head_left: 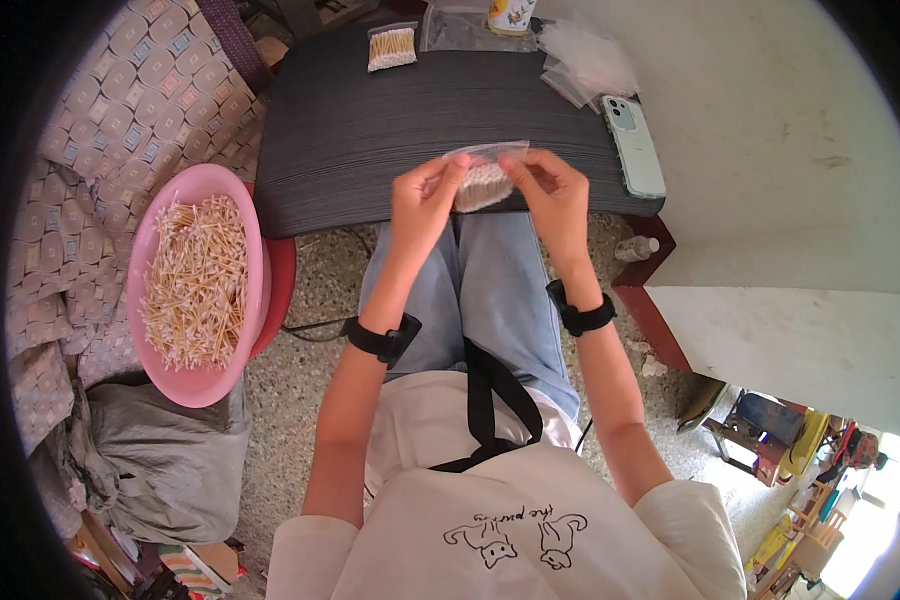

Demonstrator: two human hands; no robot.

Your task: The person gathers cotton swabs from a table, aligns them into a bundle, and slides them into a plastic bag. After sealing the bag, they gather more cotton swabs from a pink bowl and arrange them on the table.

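Between my two hands, at the near edge of the dark table, is a small clear plastic bag filled with cotton swabs. My left hand pinches its upper left corner between thumb and fingers. On the other side, my right hand grips the upper right corner the same way. White swab tips show just below the bag's mouth; whether the mouth is sealed I cannot tell. Another bag packed with cotton swabs lies at the table's far edge.
A pink basin heaped with loose cotton swabs stands to my left on something red. Flat clear bags, a patterned cup and a pale phone lie along the table's far and right sides. A wall borders the right.
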